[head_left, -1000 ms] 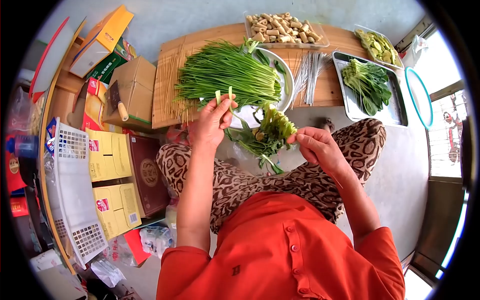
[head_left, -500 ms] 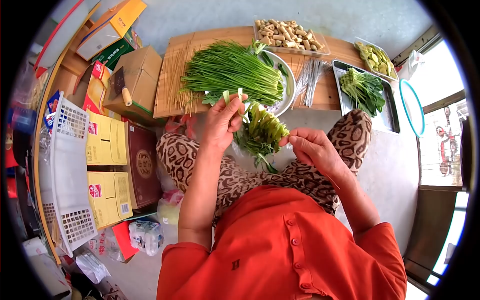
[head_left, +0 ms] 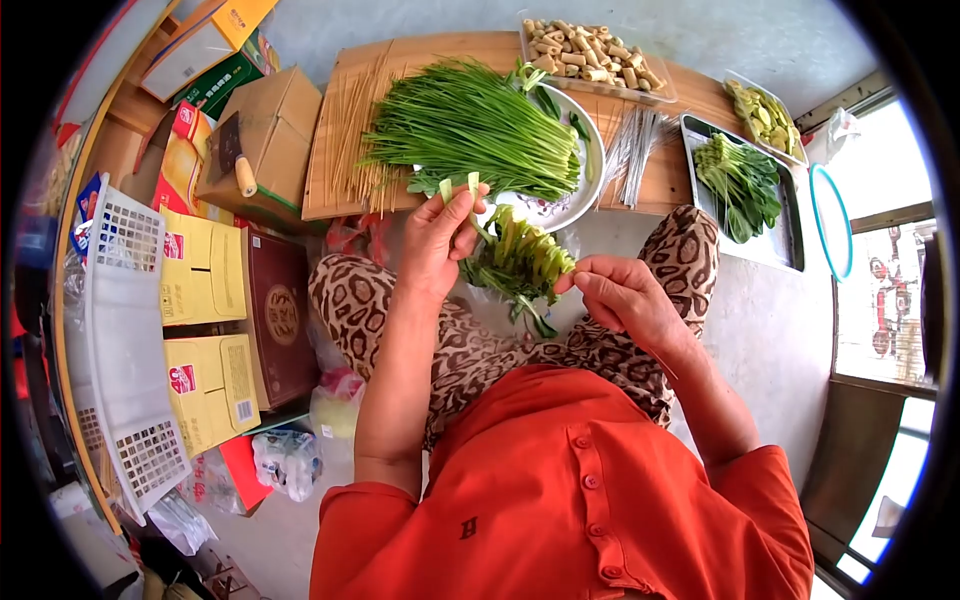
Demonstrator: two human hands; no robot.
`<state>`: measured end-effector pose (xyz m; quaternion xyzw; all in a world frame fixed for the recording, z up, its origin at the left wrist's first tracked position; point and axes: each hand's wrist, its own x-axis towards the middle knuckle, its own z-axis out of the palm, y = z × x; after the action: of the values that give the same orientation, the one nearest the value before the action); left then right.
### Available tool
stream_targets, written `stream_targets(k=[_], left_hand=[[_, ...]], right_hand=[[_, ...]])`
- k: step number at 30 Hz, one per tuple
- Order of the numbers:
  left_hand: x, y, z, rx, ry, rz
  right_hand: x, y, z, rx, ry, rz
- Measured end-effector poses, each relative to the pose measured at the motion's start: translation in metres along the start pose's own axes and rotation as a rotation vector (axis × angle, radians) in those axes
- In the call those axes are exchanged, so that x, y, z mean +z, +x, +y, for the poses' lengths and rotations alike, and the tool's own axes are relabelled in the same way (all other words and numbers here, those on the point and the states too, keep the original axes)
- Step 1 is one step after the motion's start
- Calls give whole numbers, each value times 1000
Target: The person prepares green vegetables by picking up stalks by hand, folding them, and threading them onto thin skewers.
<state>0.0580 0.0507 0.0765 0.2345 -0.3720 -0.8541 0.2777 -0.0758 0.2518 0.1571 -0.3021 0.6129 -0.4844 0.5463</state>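
1. Left hand [head_left: 440, 240], just on the body side of the white plate [head_left: 597, 172]: grip closed, thumb against fingers, on a pale green stalk [head_left: 474, 184]. Two flat ends poke up past the fingertips; the middle is covered by the fingers.
2. Right hand [head_left: 625, 297], body side of the plate and to its right: grip pinched at one end of the folded leafy greens [head_left: 520, 255]. Exact contact hidden by thumb and forefinger; cannot tell if a skewer runs inside.
3. Folded greens hang in the air on the plate's body side, above the floor; inner layers too crowded to separate.
4. Chives [head_left: 470, 130] heaped over the plate's left part, hiding much of it.
5. Bamboo skewers [head_left: 350, 150] left of the plate, partly under the chives; metal skewers [head_left: 632, 160] to its right, too fine and glinting to count.
6. Worktop [head_left: 665, 185] under the plate. Well right of it, a metal tray [head_left: 783, 248], its base partly covered by leafy greens [head_left: 740, 185].
7. Beyond the plate, a clear tub of beige tubular pieces [head_left: 590, 55]; contents uncertain.
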Motion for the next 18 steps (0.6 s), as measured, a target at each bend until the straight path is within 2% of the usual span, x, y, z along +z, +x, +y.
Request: stream_targets(k=[12, 18], left_hand=[[-21, -3, 11, -10, 82, 3], [-25, -4, 9, -43, 145, -78]], right_hand=[[6, 9, -2, 37, -37, -28], [7, 10, -6, 55, -28, -49]])
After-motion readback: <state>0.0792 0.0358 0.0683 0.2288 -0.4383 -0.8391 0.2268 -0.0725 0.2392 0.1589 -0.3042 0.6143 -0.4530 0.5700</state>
